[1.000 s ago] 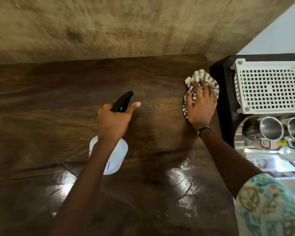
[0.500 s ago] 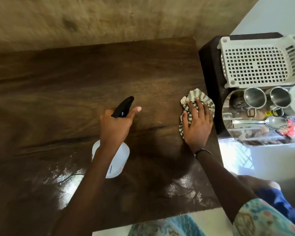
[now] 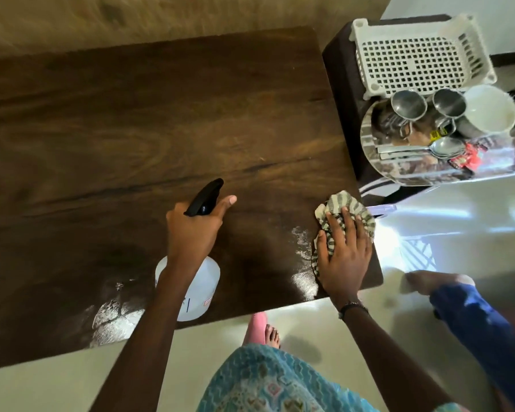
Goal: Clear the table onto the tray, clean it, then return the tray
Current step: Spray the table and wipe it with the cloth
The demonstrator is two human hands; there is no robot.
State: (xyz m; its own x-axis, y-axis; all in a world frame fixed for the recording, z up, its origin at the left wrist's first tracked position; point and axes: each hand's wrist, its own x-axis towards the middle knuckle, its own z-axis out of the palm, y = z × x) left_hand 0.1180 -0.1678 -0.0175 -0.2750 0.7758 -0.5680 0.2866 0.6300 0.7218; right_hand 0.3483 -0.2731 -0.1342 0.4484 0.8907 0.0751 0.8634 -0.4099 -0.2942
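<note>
My left hand (image 3: 195, 230) grips the neck of a white spray bottle (image 3: 202, 288) with a black trigger head, held over the dark wooden table (image 3: 131, 129) near its front edge. My right hand (image 3: 344, 254) presses flat on a striped cloth (image 3: 350, 208) at the table's front right corner. Wet streaks shine on the wood beside the cloth and at the front left. A shiny steel tray (image 3: 399, 173) sits on a dark side stand to the right, carrying two steel cups (image 3: 408, 104), a white bowl (image 3: 489, 110), spoons (image 3: 422, 150) and a red wrapper.
A white plastic perforated basket (image 3: 416, 53) lies behind the tray on the side stand (image 3: 342, 72). A beige wall runs behind the table. Pale floor lies in front, with my foot (image 3: 271, 334) in a pink slipper near the table edge.
My right hand has dragged the cloth along the right edge from the far corner toward the front corner. The view has tilted down, showing the floor. The left hand keeps the bottle.
</note>
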